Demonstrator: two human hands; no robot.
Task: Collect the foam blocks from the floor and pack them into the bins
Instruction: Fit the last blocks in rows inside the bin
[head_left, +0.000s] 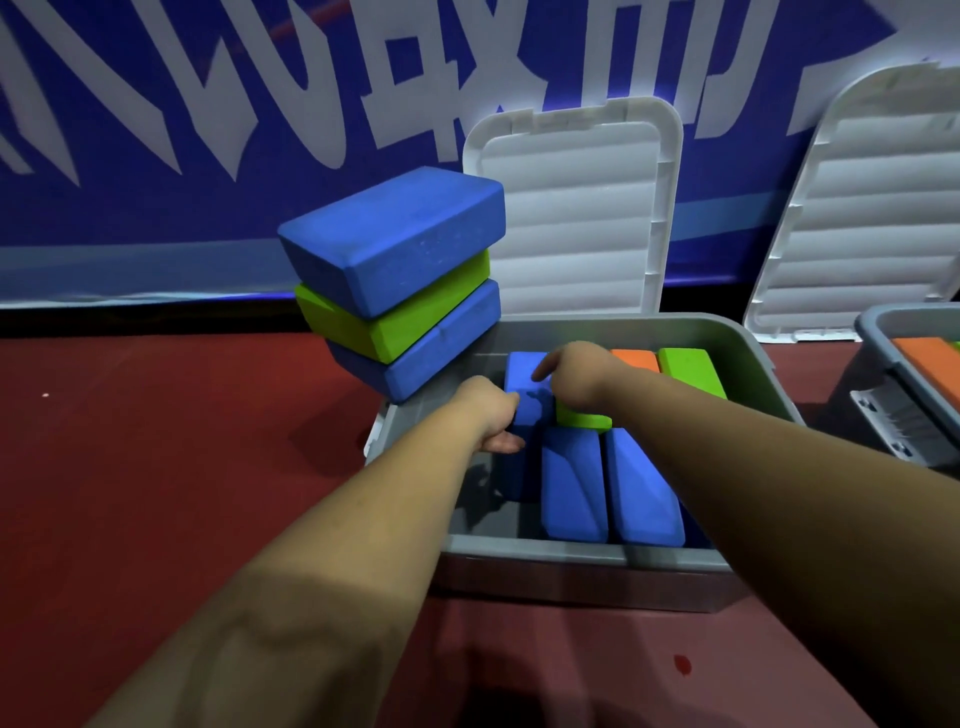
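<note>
**Blue foam block held on edge inside a grey bin**

A grey plastic bin (571, 558) is seen from above on a red floor (182, 467). Its ribbed white lid (571, 218) is propped open behind it. Two bare forearms are stretched into the bin.

An upright blue block (524, 387) is held on its narrow edge at the bin's left side. Its long axis runs away from the viewer, toward the lid. The left grip (493, 415) is clamped on the block's near left face, with the thumb low. The right grip (574, 369) is laid over the block's top from the right; whether its fingers are curled cannot be told.

Just right of the held block, a near blue block (571, 483) and a right blue block (644, 488) are packed on edge, parallel to it. Bare grey bin bottom is left showing to the left of them. The held block is therefore judged to need lowering straight down, kept parallel to that row.

Farther back, a green block (582, 420), an orange block (634, 359) and a second green block (691, 371) are packed.

Outside the bin, at its far left corner, a skewed stack (400, 291) of blue, green and blue blocks waits. All the blocks are matte foam bricks with softly rounded edges.
</note>
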